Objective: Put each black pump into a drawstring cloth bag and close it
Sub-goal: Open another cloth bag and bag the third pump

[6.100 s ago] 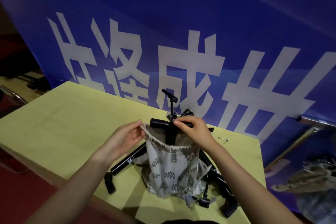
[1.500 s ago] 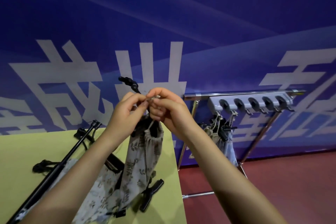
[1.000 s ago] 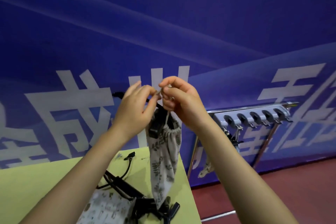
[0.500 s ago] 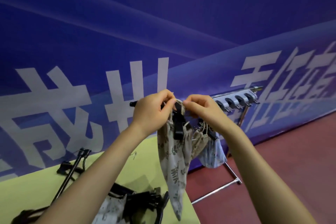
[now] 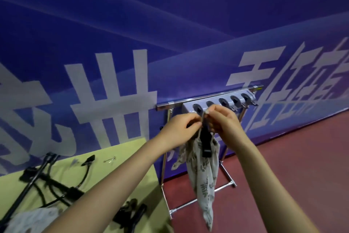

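- We hold the drawstring cloth bag (image 5: 203,168) up in the air with both hands, off the right end of the worktop (image 5: 120,149) and in front of a rack of hooks (image 5: 224,101).
- Our left hand (image 5: 179,131) has its fingers curled in and pinching the gathered neck of the bag on the left side; we judge this steadies the cloth so the cord can be worked against it.
- Our right hand (image 5: 224,119) pinches what looks like the cord at the top of the bag, fingertips pressed together just below the first hooks. Whether the cord is being tightened or looped for hanging, we cannot tell.
- A black pump (image 5: 205,141) sits inside the bag, its dark top poking out of the puckered mouth, so the bag is not fully shut around it.
- The bag hangs long and slack below our hands, its weight keeping the neck taut for us.
- On the worktop, more black pumps (image 5: 56,187) lie tangled with their hoses, and another printed bag (image 5: 32,219) lies at the near edge; we judge these still wait their turn.
- Behind everything hangs a blue banner (image 5: 113,62) with large pale characters.
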